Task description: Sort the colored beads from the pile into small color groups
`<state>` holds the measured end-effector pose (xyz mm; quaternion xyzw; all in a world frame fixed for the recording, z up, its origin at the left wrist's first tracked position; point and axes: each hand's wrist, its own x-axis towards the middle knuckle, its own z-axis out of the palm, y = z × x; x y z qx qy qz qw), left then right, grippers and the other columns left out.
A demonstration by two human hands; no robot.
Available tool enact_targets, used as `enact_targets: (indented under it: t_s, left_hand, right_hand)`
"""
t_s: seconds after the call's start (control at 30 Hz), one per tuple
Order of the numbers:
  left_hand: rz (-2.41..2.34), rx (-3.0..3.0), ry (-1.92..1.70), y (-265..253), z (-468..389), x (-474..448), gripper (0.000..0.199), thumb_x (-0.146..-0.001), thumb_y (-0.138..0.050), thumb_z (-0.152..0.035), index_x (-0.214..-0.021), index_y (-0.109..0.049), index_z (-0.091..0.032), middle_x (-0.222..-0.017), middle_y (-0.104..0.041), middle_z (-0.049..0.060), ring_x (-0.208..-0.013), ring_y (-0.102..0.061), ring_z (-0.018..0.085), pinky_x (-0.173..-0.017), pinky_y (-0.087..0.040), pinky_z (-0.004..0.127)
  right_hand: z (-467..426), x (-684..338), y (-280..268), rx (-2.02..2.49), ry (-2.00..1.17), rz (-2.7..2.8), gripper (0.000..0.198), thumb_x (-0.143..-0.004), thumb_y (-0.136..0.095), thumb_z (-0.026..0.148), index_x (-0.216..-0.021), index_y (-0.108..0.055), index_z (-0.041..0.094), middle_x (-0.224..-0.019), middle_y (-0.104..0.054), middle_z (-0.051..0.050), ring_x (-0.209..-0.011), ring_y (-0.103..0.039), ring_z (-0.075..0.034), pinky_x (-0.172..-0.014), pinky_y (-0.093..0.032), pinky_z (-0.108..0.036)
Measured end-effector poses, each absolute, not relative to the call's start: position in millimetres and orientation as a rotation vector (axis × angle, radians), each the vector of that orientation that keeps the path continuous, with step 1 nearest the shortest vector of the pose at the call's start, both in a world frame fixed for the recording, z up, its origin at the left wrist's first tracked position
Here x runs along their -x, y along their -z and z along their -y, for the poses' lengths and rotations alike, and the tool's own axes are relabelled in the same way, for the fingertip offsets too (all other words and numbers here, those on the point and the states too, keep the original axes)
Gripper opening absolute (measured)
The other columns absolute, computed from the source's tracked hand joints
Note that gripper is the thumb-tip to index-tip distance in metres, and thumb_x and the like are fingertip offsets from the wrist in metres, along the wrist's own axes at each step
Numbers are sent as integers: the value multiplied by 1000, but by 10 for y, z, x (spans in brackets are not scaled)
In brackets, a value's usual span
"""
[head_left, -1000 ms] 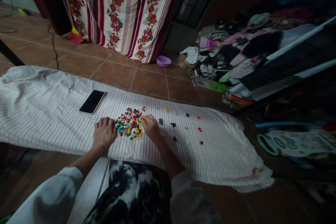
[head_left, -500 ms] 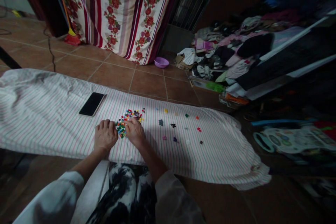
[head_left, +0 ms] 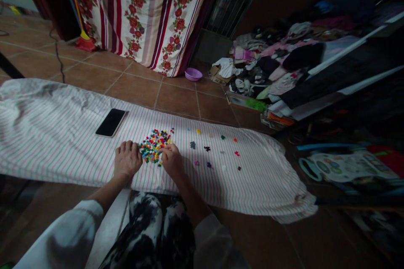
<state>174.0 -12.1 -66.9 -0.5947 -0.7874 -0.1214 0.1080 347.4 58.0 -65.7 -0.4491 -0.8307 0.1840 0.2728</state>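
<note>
A striped cloth [head_left: 63, 134] lay spread across the tiled floor [head_left: 176, 96], with a floral curtain [head_left: 148, 12] hanging beyond it and a clothes heap [head_left: 284, 59] to the right. A black phone [head_left: 110, 122] rested face up on the cloth, left of the work. A pile of small coloured beads [head_left: 153, 147] sat between both hands. The left hand [head_left: 126, 159] lay flat, fingers loosely together, just beside the pile. The right hand [head_left: 171, 160] touched the pile's near edge, fingers curled; whether it held a bead could not be told. Sorted bead clusters [head_left: 206, 149] lay apart to the right.
</note>
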Motion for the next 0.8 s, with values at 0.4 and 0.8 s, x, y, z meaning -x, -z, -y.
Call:
enact_targets:
  t_s: [0.4, 0.8]
  left_hand:
    - [2316, 1739, 358, 681, 120, -1734, 22, -88, -38, -29, -95, -55, -17, -101, -56, 11, -99, -47, 28, -78, -33, 40]
    - [2322, 1748, 363, 655, 115, -1744, 21, -87, -39, -28, -96, -54, -17, -101, -56, 11, -99, -47, 28, -80, -34, 40]
  right_hand:
    - [-397, -3418, 575, 999, -421, 2384, 18, -87, -57, 18, -96, -72, 23, -94, -56, -4, -88, -52, -16, -78, -45, -28]
    - [-468, -3234, 514, 1045, -158, 2716, 13, -91, -54, 20, -87, -66, 21, -93, -57, -4, -92, -48, -18, -79, -43, -29]
